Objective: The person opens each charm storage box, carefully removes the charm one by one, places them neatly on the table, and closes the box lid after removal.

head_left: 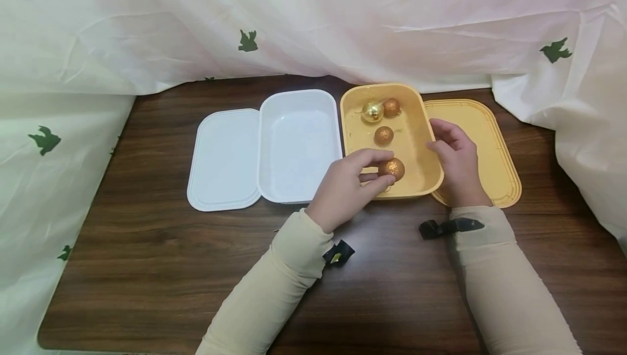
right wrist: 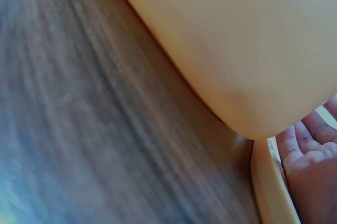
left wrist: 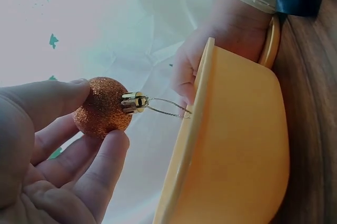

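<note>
My left hand [head_left: 349,185] pinches an orange glitter Christmas bauble [head_left: 394,169] over the near edge of the yellow box [head_left: 420,172]. In the left wrist view, thumb and fingertips press the bauble from its sides, with its gold cap and string loop [left wrist: 166,107] facing the box. At the box's right rim is my right hand [head_left: 459,161], its thumb and fingers gripping the edge. Inside the box lie a shiny gold bauble [head_left: 373,112] and two orange baubles, one beside the gold bauble [head_left: 392,107] and one nearer [head_left: 384,135].
Left of the yellow box stands a white box [head_left: 300,148] with nothing in it, and a white lid [head_left: 224,161] lies beside that. A yellow lid [head_left: 495,153] lies on the wooden table [head_left: 171,268] under my right hand. A white curtain [head_left: 313,23] hangs behind.
</note>
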The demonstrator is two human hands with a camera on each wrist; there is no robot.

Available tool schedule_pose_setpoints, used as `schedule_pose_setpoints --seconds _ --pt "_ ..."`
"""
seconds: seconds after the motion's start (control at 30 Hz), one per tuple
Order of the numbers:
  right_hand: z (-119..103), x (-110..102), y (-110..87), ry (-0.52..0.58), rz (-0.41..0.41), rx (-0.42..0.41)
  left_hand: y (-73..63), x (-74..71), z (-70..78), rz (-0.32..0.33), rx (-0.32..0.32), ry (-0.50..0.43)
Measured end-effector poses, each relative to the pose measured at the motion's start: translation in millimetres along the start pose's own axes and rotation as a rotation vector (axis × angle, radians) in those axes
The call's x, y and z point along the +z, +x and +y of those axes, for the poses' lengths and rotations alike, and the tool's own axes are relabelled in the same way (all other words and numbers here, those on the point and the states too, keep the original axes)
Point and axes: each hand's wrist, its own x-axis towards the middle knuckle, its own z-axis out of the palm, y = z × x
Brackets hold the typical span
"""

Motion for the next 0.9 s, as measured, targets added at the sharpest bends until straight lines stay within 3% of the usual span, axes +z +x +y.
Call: schedule_pose_setpoints --seconds 0.43,0.9 --pt "-1 0 0.1 -0.015 0.006 0.028 -29.4 -1.4 -6.1 0.084 0.103 -0.086" --pt "-1 0 1.0 -0.040 0.010 0.034 -55.9 4.4 -22.0 0.119 0.107 -0.027"
